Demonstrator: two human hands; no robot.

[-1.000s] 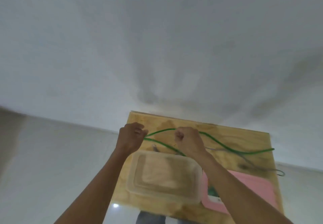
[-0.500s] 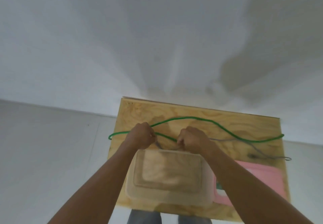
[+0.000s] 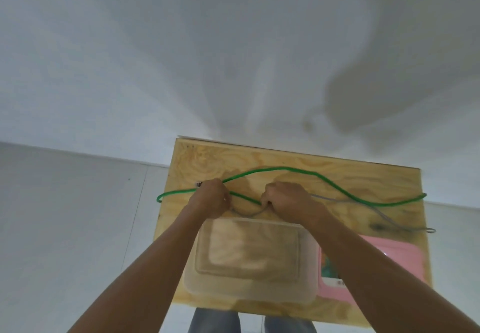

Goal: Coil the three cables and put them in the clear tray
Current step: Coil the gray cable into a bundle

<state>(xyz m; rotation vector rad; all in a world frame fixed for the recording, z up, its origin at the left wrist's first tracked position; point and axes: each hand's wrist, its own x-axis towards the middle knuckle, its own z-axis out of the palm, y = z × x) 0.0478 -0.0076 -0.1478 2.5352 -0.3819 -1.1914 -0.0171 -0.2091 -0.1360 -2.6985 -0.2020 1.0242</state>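
**First cable, coil barely started**

Both fists are curled round the green cable [image 3: 285, 169]: left hand [image 3: 211, 199], right hand [image 3: 288, 201]. The clear tray [image 3: 249, 293] sits empty just below them. Next I'd gather the slack trailing past each fist into loops.

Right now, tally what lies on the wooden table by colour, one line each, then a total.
Green: 1, the green cable, gripped by the left hand and the right hand.
Grey: 1, the grey cable.
Clear: 1, the clear tray.
Pink: 1, the pink item.
Total: 4. A third cable does not show plainly.
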